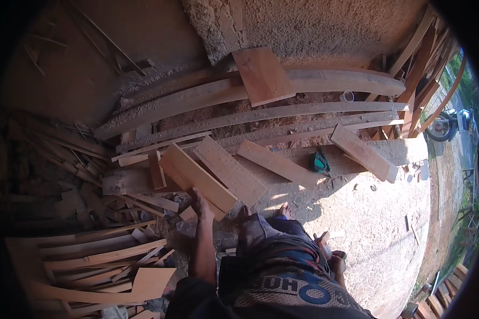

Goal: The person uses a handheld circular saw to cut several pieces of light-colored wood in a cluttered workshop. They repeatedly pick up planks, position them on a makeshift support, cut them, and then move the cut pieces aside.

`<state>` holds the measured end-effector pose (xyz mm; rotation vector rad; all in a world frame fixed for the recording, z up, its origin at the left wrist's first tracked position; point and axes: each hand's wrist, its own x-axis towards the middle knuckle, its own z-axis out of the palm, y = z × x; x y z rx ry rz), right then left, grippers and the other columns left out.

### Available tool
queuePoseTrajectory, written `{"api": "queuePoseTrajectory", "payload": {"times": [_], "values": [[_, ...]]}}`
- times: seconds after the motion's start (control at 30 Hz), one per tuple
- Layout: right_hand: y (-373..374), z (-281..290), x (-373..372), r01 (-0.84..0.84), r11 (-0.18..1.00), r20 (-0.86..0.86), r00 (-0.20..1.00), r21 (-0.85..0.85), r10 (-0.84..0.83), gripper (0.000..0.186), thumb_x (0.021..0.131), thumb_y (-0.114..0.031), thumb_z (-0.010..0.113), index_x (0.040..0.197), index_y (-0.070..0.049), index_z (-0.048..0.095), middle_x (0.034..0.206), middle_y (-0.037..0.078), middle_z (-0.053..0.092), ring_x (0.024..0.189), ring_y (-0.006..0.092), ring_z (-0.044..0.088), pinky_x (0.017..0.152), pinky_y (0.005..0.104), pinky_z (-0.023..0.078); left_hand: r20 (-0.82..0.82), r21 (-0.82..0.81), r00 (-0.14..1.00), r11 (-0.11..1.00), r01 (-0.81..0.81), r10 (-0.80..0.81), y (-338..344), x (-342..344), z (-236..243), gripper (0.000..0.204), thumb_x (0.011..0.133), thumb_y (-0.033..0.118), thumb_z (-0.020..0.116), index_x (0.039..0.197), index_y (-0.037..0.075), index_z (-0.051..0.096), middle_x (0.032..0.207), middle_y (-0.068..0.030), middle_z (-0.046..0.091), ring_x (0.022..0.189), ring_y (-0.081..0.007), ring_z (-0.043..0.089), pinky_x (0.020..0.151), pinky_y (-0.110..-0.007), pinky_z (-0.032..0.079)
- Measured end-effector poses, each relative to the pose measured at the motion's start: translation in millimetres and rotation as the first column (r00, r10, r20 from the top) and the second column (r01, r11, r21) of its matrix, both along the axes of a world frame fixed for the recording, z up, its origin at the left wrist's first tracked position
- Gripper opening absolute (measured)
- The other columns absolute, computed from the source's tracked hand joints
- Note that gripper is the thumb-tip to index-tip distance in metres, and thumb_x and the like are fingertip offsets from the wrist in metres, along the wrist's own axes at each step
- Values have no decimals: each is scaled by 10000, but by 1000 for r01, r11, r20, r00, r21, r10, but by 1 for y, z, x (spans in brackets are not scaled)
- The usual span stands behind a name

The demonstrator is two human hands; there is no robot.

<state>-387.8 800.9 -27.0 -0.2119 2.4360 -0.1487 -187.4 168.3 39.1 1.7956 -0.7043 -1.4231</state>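
My left hand point(201, 206) grips the lower edge of a pale wooden board point(198, 181), which lies slanted, its far end over the other timber. Part of its fingers is hidden by the board. Close to the right of it is a second flat board point(231, 171). My right hand point(336, 261) is low at my right side with its fingers closed. Something small and brownish shows at that hand, but I cannot make out what it is. A shorter board point(277, 162) and another slanted board point(364, 153) lie farther right.
Long beams point(197, 101) run across in front of a rough wall point(314, 32), with a square board point(263, 77) leaning on them. A green-and-black object point(319, 162) and a roll of tape point(348, 96) lie among the timber. Wood pieces point(101, 260) are stacked at lower left. A motorbike point(447, 126) stands far right.
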Motion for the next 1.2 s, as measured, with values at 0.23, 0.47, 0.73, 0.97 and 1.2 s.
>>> {"api": "queuePoseTrajectory", "payload": {"times": [0.23, 0.47, 0.73, 0.97, 1.2], "values": [[-49, 29, -15, -20, 996, 125, 992, 86, 10, 331, 784, -385, 756, 1073, -224, 780, 1084, 28, 751, 1057, 250, 703, 901, 382, 529, 64, -90, 961, 957, 274, -269, 26, -46, -20, 825, 969, 509, 636, 1514, -30, 332, 1493, -227, 460, 1341, -347, 499, 1079, -461, 457], [-30, 23, -18, 14, 994, -90, 996, -104, -23, 335, 779, -345, 768, 1057, -160, 788, 1160, 59, 719, 1140, 260, 663, 975, 360, 497, -232, 63, 915, 934, 352, -330, 30, -60, -19, 998, 872, 592, 728, 1582, 109, 218, 1512, -176, 405, 1363, -337, 459, 1055, -538, 472], [-32, 21, -36, 491, 788, 263, 870, -371, -418, 241, 747, -272, 779, 922, -107, 782, 1102, 103, 708, 1109, 297, 658, 922, 373, 517, -164, -76, 925, 939, 335, -343, 67, -91, -16, 1015, 860, 620, 727, 1539, 62, 219, 1490, -180, 411, 1329, -331, 482, 1028, -522, 494], [-43, 30, -37, 105, 844, -98, 978, -525, -182, 124, 778, -136, 677, 877, -62, 672, 879, 42, 630, 787, 170, 612, 675, 326, 510, -295, -117, 939, 982, 149, -177, 63, -66, -16, 896, 891, 645, 672, 1469, 33, 365, 1466, -184, 465, 1286, -345, 539, 1029, -526, 501], [-17, 5, -49, 273, 825, 101, 961, -494, -257, 162, 775, -99, 669, 935, -74, 670, 882, 49, 626, 760, 185, 615, 666, 328, 507, -154, -204, 982, 970, -135, 105, 47, -9, 28, 939, 871, 715, 635, 1479, 27, 434, 1437, -170, 531, 1269, -352, 567, 1026, -539, 504]]}}
